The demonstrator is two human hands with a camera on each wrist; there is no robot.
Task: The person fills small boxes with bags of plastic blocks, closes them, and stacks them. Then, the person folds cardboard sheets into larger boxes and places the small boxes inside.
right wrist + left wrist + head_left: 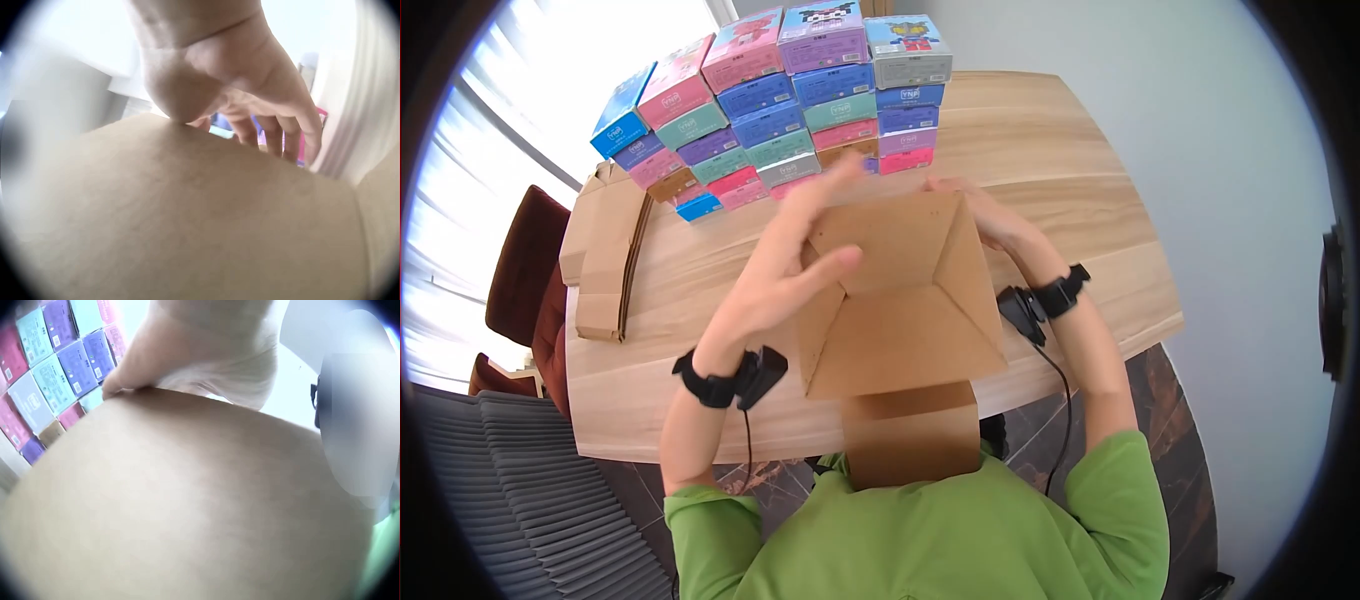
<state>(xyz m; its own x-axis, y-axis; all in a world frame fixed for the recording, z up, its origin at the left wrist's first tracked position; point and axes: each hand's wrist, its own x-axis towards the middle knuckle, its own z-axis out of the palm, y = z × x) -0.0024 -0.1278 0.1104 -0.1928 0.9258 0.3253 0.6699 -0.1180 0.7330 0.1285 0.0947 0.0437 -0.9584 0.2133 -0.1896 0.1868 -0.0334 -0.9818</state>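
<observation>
A brown cardboard box is held up in front of the person's chest, diagonal creases running in from its corners. From its near side a cardboard flap hangs toward the green shirt. My left hand lies along the box's left side, its thumb stretched over the face and its fingers pointing away, slightly blurred. At the far right corner is my right hand, partly hidden behind the box in the head view. The right wrist view shows the heel of this hand against the cardboard, fingers extended past the edge.
Stacked colourful small boxes form a wall at the back of the wooden table. Flattened cardboard lies at the left edge. A dark red chair stands beyond it. Cables hang from both wrist cameras.
</observation>
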